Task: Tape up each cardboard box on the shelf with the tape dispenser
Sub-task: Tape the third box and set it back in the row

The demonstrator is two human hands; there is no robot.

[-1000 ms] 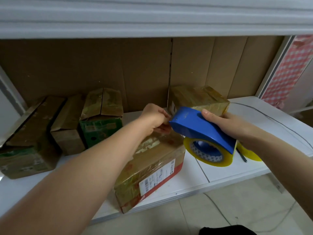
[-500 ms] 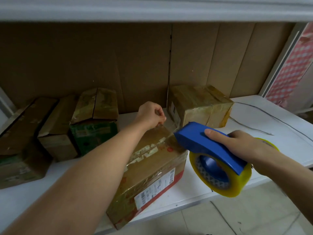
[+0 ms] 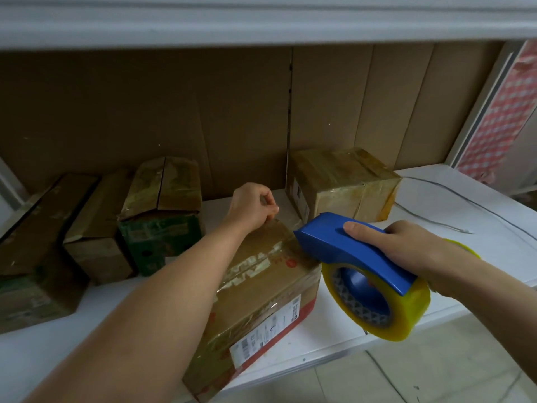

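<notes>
In the middle of the frame the box being taped [image 3: 255, 292] lies on the white shelf [image 3: 436, 205], its long axis running from the lower centre up toward the back panel. The left hand [image 3: 252, 206] sits at the far end, fingers curled and pinching what looks like the free end of the clear tape against the top. The right hand [image 3: 406, 245] wraps the blue tape dispenser [image 3: 357, 260] just right of the box, its nose touching the right top edge. I'd say the pull should run down the box's length toward the near end, so the right hand leads.
</notes>
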